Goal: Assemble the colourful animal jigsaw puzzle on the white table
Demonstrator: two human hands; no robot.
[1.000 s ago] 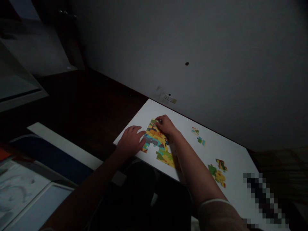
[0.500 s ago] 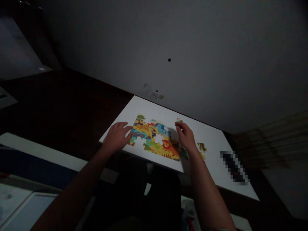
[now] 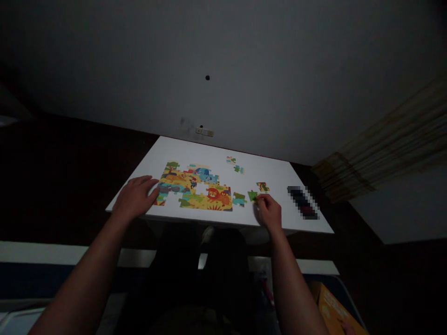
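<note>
A partly assembled animal jigsaw puzzle, with a lion, an elephant and gaps in its picture, lies on the white table. My left hand rests with its fingers spread at the puzzle's left edge. My right hand is closed, thumb and fingers pinching a green puzzle piece right of the puzzle. Beyond it lies a dark green and yellow piece. A green and blue piece sits between the puzzle and my right hand.
Two more loose pieces, one pale and one green and blue, lie toward the back of the table. A blurred-out dark object is near the right edge. An orange box is below at right.
My right hand has moved from beside the puzzle's upper right to the loose pieces further right and now pinches one. The view has turned right; my left hand stays at the puzzle's left edge.
</note>
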